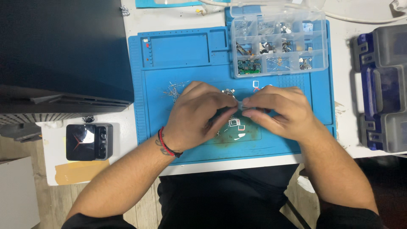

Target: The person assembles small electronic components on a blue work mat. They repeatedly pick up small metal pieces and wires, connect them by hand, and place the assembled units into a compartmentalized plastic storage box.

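Hands meet over the blue mat [190,59]
Clear compartment box [280,42] holds small metal parts and a green board; left hand [197,116] and right hand [275,112] pinch a small grey piece [242,106], mostly hidden.

small grey part [241,106] mostly hidden by fingers [229,111], organizer box [280,42] contents too small to tell

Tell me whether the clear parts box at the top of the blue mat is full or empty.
Partly full. Through the clear parts box, small metal bits and a green circuit board show in several compartments, while others look bare. Open or shut: cannot tell.
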